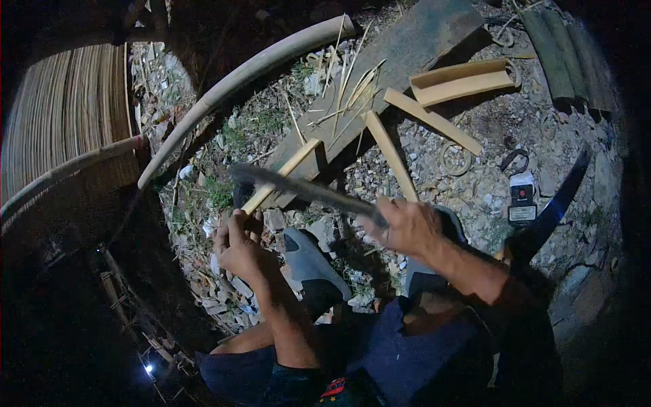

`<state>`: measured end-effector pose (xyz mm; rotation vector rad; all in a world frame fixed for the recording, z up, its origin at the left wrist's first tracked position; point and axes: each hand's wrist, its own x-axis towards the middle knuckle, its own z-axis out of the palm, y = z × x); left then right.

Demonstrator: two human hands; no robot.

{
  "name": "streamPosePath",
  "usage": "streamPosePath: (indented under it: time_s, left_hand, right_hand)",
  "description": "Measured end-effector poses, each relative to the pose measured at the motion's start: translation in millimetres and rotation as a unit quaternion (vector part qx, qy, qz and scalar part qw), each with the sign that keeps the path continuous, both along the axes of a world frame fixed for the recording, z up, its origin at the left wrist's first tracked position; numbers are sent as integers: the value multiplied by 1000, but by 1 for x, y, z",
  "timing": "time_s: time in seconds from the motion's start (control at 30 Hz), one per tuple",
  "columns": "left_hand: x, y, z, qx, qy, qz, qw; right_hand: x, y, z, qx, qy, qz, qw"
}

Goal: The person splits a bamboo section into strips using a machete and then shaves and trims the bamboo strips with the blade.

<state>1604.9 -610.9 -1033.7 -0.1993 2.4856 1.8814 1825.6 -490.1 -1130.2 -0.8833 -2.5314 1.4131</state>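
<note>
My left hand (pixel 241 249) is closed on the near end of a pale split bamboo strip (pixel 288 166), whose far end rests on a long wooden plank (pixel 420 41). In my right hand (pixel 410 227) is a machete (pixel 308 195); its long dark blade, blurred, points left and passes over the bamboo strip. Whether blade and strip touch, I cannot tell. The machete's handle is mostly hidden in my fist. Thin bamboo slivers (pixel 356 95) lie on the plank, and another bamboo strip (pixel 392 156) leans from its edge toward my right hand.
Split bamboo pieces (pixel 464 85) and a ring (pixel 456 158) lie on the stony ground. To the right are a small black device (pixel 522 203) and a long dark blade (pixel 566 190). A long curved pole (pixel 237 85) and a slatted panel (pixel 68 102) stand left. My sandals (pixel 312 261) are below.
</note>
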Motion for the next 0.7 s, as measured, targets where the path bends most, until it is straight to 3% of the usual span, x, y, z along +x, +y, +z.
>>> streamPosePath:
  time_s: [0.17,0.27,0.33,0.4,0.47,0.53,0.6,0.67,0.7]
  left_hand:
    - [-9,-13,-13,13,-18,31,999]
    - [-7,-12,-15,27,-26,55,998]
    - [-1,-13,-10,19,2,12,1000]
    - [0,-7,-3,12,-6,15,1000]
    - [-3,-5,-9,4,26,-1,1000]
    - [-4,-2,-7,51,-3,39,998]
    - [-6,-11,-7,30,-23,25,999]
    - [-8,-11,-5,46,-15,26,998]
    - [-11,-14,-1,37,-19,12,999]
  right_hand:
    - [0,12,20,67,-18,8,998]
    - [8,14,-2,55,-60,27,996]
    - [2,24,-29,57,-87,2,995]
    - [-2,30,-23,58,-104,-48,992]
    - [5,30,-11,33,-130,-9,991]
    - [18,25,-5,127,-2,21,992]
    - [24,32,-24,81,-50,27,995]
    - [20,42,-29,65,-106,-41,991]
    - [19,45,-22,-5,-144,-31,989]
